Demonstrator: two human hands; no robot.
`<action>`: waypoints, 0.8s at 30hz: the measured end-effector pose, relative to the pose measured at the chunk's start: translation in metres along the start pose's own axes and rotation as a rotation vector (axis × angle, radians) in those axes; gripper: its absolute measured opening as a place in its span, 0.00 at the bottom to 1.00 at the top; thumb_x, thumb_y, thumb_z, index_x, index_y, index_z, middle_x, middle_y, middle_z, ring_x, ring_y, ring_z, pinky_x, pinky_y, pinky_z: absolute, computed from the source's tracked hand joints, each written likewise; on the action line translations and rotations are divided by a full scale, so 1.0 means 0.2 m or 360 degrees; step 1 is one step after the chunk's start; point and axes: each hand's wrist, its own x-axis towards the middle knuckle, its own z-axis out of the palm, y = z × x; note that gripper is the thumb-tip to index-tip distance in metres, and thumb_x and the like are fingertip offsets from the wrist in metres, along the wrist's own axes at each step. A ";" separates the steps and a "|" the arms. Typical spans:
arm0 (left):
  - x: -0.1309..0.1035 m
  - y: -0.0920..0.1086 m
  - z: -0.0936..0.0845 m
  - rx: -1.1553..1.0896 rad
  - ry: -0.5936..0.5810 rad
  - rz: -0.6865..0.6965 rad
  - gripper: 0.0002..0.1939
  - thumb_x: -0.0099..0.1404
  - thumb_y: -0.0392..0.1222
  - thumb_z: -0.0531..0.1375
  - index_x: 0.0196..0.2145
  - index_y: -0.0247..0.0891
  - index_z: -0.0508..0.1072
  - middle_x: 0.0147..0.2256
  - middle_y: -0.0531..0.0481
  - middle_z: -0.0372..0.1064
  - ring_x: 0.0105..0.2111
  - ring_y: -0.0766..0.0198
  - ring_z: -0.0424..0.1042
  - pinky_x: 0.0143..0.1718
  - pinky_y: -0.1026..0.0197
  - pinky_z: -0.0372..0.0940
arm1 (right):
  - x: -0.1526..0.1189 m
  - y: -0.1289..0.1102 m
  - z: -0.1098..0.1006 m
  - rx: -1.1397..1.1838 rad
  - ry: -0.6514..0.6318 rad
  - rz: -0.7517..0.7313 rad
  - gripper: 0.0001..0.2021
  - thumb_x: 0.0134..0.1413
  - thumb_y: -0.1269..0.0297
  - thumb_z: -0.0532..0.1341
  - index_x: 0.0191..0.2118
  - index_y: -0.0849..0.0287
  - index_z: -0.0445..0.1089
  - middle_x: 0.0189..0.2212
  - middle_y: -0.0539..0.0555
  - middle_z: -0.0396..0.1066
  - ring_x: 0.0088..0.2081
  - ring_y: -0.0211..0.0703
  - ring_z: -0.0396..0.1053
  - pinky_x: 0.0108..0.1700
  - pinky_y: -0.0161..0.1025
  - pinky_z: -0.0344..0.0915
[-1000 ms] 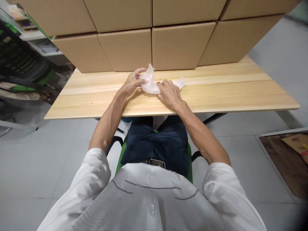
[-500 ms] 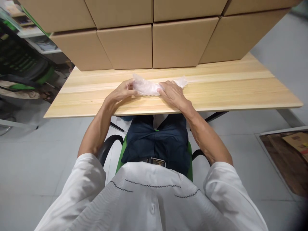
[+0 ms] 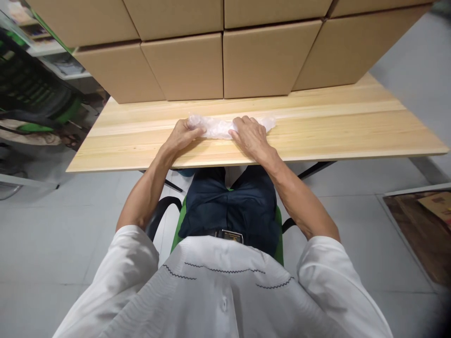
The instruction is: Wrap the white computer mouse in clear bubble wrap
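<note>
A long roll of pale, translucent bubble wrap [image 3: 216,128] lies crosswise on the wooden table [image 3: 334,136], between the boxes and the front edge. My left hand [image 3: 183,134] grips its left end, the thumb on the near side and the fingers behind it. Over the right half of the roll, my right hand [image 3: 251,134] is closed with the thumb toward me and the fingers curled over the top. A short end of the wrap sticks out beyond my right hand. Whatever may be inside the wrap is hidden.
Brown cardboard boxes [image 3: 183,68] stand stacked along the table's far side. A dark office chair [image 3: 38,89] and shelves are off to the left. At the right, a framed brown mat [image 3: 412,230] with cardboard lies on the floor.
The raised flap at the roll's left end has been folded down, and the left end is now slimmer. My left hand has moved slightly right and closed on it. My right hand stays nearly in place.
</note>
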 end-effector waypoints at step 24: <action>-0.21 -0.15 -0.10 0.0905 -0.0324 0.0552 0.28 0.67 0.39 0.66 0.62 0.42 0.92 0.77 0.35 0.82 0.76 0.36 0.83 0.81 0.32 0.78 | -0.30 0.05 -0.05 -0.0116 0.0111 -0.0480 0.11 0.87 0.60 0.66 0.59 0.55 0.86 0.77 0.71 0.83 0.75 0.79 0.75 0.75 0.75 0.73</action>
